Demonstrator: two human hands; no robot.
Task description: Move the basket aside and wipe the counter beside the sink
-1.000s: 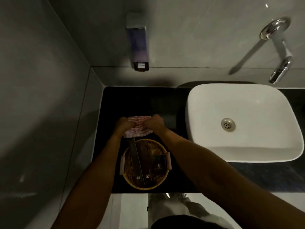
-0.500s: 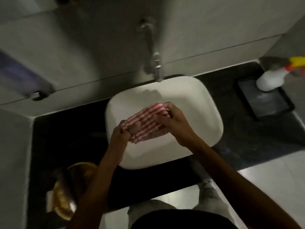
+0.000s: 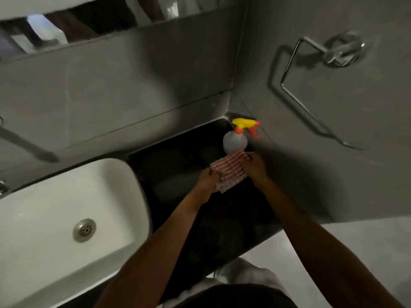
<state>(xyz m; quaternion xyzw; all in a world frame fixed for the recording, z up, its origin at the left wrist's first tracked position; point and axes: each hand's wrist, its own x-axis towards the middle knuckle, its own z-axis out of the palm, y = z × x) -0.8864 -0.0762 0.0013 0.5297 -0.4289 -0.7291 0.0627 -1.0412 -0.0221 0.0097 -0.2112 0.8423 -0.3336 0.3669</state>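
Observation:
Both hands hold a red-and-white checked cloth [image 3: 229, 171] over the black counter [image 3: 178, 170] to the right of the white sink [image 3: 124, 196]. My left hand [image 3: 208, 180] grips the cloth's near left edge. My right hand [image 3: 255, 166] grips its right edge. Whether the cloth touches the counter I cannot tell. The basket is out of view.
A white spray bottle [image 3: 235, 141] with a yellow and orange trigger stands in the back right corner, just behind the cloth. A metal towel ring [image 3: 311, 70] hangs on the right wall. A mirror edge [image 3: 93, 23] runs along the top.
Both hands carried the cloth from the counter left of the sink, over the basin, to the counter on the right. My view swung right, so the basket left the frame.

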